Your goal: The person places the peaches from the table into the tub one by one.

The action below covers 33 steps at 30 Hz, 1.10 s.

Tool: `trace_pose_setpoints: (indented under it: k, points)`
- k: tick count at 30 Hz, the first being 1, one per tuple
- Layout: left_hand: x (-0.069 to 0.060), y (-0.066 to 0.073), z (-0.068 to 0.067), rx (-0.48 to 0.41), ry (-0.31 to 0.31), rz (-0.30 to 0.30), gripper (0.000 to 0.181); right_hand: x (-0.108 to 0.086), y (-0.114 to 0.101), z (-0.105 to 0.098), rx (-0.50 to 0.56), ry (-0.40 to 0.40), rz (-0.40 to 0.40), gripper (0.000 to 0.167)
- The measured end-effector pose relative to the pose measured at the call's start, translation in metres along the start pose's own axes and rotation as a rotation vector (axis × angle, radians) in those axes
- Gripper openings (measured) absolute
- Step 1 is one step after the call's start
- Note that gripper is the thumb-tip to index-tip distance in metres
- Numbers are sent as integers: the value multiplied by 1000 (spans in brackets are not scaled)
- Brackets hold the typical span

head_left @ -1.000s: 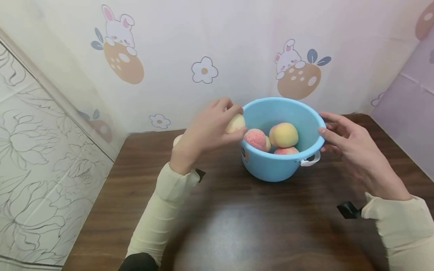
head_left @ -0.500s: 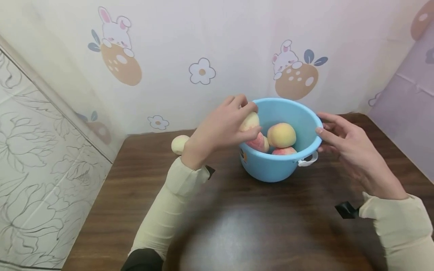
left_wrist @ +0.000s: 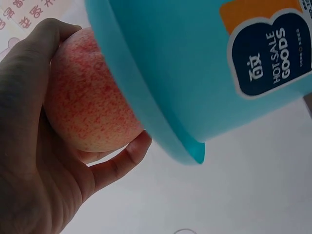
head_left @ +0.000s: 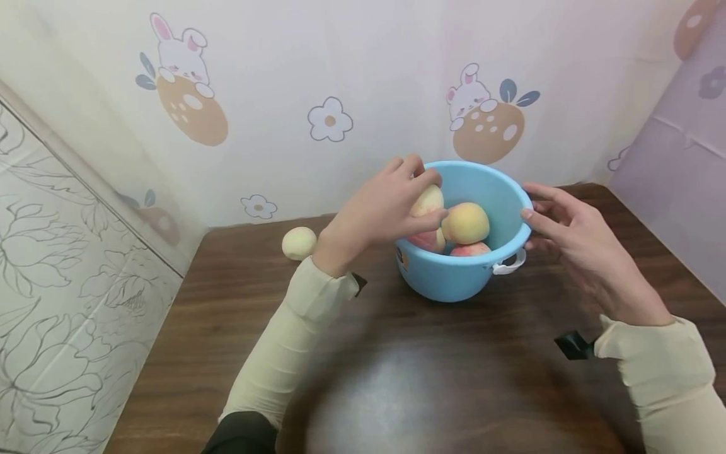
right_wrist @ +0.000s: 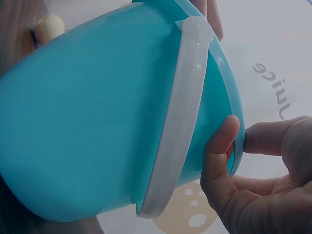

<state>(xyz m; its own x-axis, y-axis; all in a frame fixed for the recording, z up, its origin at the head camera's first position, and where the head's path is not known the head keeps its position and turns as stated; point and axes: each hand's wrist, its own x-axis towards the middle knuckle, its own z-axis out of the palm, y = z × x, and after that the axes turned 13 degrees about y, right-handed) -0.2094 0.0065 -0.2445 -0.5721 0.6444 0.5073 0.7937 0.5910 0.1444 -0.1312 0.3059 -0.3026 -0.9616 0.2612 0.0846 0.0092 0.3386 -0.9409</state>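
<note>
A light blue bucket (head_left: 445,277) with a white handle (head_left: 509,262) stands on the table, several peaches inside, among them a yellow one (head_left: 467,223). My left hand (head_left: 386,205) grips a peach (left_wrist: 92,92) just over the bucket's left rim, fingers on top and thumb in front. In the left wrist view its pink speckled side shows beside the rim. At the other side, my right hand (right_wrist: 258,170) pinches the bucket's rim between thumb and fingers. Another pale peach (head_left: 299,243) lies on the table left of my left wrist.
The dark wooden table (head_left: 227,328) meets a wall (head_left: 351,57) covered with rabbit and flower prints behind the bucket. A patterned panel (head_left: 68,302) borders the table on the left, and a purple wall (head_left: 675,170) on the right.
My left hand has carried its peach rightward, from outside the bucket's left rim to over it. The peach on the table has come into fuller view. The right hand stays on the rim.
</note>
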Motion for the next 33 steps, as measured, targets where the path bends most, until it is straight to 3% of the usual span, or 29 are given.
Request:
trace_pose_setpoints:
  k: [16,19,27,33]
  points:
    - [15,-5,23,-15,-177,-72,41,2,-3,0,79,-9,21,65]
    - [16,-6,26,-38,-211,-90,41,2,-3,0,49,-1,11,65]
    - [15,-5,30,-112,-225,-124,39,1,-2,-1,44,0,2,65]
    - [17,1,32,-159,-258,-88,41,-1,-3,-3,33,-7,6,65]
